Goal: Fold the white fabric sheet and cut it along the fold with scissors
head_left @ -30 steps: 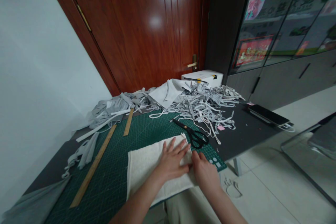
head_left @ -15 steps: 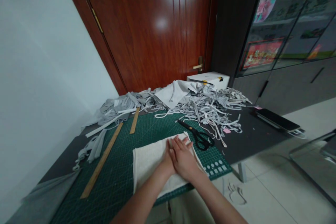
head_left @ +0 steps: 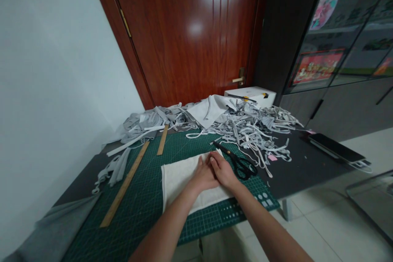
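Note:
A cream folded cloth [head_left: 179, 178] lies on the green cutting mat [head_left: 123, 221]. My left hand [head_left: 205, 175] rests on it near the far right part, fingers partly apart and partly covered by the other hand. My right hand [head_left: 224, 172] is at the cloth's right side, touching my left hand. Its fingers are curled together, and what they hold, if anything, is hidden. Black scissors [head_left: 238, 161] lie just right of my right hand, blades toward the far left.
Two wooden rulers [head_left: 125, 184] [head_left: 162, 140] lie at the left. Grey and white fabric scraps [head_left: 236, 125] are heaped along the back, before a white box [head_left: 267, 97]. A black phone-like device [head_left: 337, 147] sits at the table's right edge.
The view has swung slightly left. The cloth's front edge now lies farther from the mat's front edge. My right hand's fingers have gone from outstretched to curled, and it has shifted rightward over the cloth.

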`<state>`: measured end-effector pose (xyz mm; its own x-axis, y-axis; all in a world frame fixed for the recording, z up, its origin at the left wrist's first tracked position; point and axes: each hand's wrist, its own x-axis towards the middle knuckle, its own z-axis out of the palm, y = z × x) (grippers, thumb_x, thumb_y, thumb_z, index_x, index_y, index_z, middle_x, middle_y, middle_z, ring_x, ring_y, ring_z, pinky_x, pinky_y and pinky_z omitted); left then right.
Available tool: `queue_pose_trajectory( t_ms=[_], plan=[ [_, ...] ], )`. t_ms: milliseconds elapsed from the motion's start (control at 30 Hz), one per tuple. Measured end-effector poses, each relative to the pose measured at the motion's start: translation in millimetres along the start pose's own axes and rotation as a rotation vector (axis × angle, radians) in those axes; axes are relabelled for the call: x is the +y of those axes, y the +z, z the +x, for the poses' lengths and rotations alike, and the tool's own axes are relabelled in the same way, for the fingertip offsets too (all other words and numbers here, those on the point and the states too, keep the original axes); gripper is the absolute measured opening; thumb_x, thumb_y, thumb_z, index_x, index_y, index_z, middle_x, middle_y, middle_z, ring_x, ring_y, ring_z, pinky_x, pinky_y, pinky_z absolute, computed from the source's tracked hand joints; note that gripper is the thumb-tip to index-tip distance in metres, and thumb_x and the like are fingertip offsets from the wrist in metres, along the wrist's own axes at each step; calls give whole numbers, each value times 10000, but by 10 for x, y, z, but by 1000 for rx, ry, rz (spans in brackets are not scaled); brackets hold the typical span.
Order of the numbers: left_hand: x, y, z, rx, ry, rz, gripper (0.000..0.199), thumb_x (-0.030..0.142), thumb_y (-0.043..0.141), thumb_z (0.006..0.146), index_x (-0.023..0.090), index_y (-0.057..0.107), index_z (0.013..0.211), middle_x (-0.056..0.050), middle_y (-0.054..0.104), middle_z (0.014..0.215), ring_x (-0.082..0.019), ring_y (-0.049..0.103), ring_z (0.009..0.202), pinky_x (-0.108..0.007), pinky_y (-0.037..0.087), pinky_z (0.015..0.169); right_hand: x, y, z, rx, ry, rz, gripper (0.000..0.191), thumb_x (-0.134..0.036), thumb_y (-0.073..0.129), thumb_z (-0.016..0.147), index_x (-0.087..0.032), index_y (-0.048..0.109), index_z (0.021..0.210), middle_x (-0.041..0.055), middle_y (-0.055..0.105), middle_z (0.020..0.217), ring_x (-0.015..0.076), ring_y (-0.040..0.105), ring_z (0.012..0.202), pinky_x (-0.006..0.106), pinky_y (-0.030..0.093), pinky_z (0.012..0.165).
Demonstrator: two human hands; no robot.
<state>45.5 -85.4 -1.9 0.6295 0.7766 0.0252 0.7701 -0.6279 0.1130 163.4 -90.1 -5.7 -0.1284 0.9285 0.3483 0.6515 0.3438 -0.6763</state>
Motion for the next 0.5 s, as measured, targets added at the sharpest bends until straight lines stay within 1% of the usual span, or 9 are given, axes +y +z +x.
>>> queue_pose_trajectory(
  t_ms=[100, 200, 300, 400, 467, 500],
  plan=[
    [-54, -1, -20, 6, 10, -22, 756, 389, 510, 822, 236, 187, 1487, -78, 252, 1534, -261, 211, 1404, -531, 64, 1138, -6, 16, -19, -70, 0, -69, 536, -381, 279, 971, -34, 509, 1309, 178, 490, 1399, 211, 392, 1334, 344, 251, 1128],
    [-111, -1, -65, 18, -30, -2, 778, 397, 538, 794, 227, 215, 1481, -74, 257, 1532, -238, 183, 1415, -500, 58, 1145, -21, 45, -19, -135, 1, -154, 583, -403, 261, 971, -12, 442, 1363, 192, 402, 1458, 233, 296, 1387, 372, 187, 1149],
    [-222, -29, -168, 15, -80, 15, 829, 482, 547, 783, 190, 212, 1482, -73, 226, 1542, -238, 150, 1423, -474, 83, 1149, -23, 82, -30, -173, 17, -234, 606, -399, 239, 969, 5, 381, 1398, 204, 355, 1480, 246, 230, 1412, 392, 147, 1154],
    [-438, -93, -382, -12, -129, 25, 810, 601, 430, 847, 166, 190, 1487, -75, 188, 1549, -232, 153, 1424, -456, 111, 1148, -23, 102, -63, -188, 45, -291, 625, -412, 279, 951, -2, 348, 1417, 209, 298, 1505, 266, 193, 1421, 414, 125, 1149],
    [-638, -139, -586, -1, -209, 58, 734, 606, 312, 905, 176, 192, 1488, -68, 186, 1548, -233, 150, 1425, -473, 115, 1142, -30, 98, -88, -199, 64, -342, 648, -463, 310, 933, -65, 324, 1443, 180, 263, 1527, 288, 174, 1424, 465, 107, 1139],
    [-745, -160, -698, 6, -275, 83, 708, 598, 285, 920, 181, 200, 1486, -67, 194, 1546, -242, 157, 1423, -496, 122, 1135, -37, 92, -98, -208, 73, -374, 663, -501, 310, 925, -103, 309, 1455, 163, 248, 1537, 295, 163, 1425, 489, 102, 1132]
  ],
)
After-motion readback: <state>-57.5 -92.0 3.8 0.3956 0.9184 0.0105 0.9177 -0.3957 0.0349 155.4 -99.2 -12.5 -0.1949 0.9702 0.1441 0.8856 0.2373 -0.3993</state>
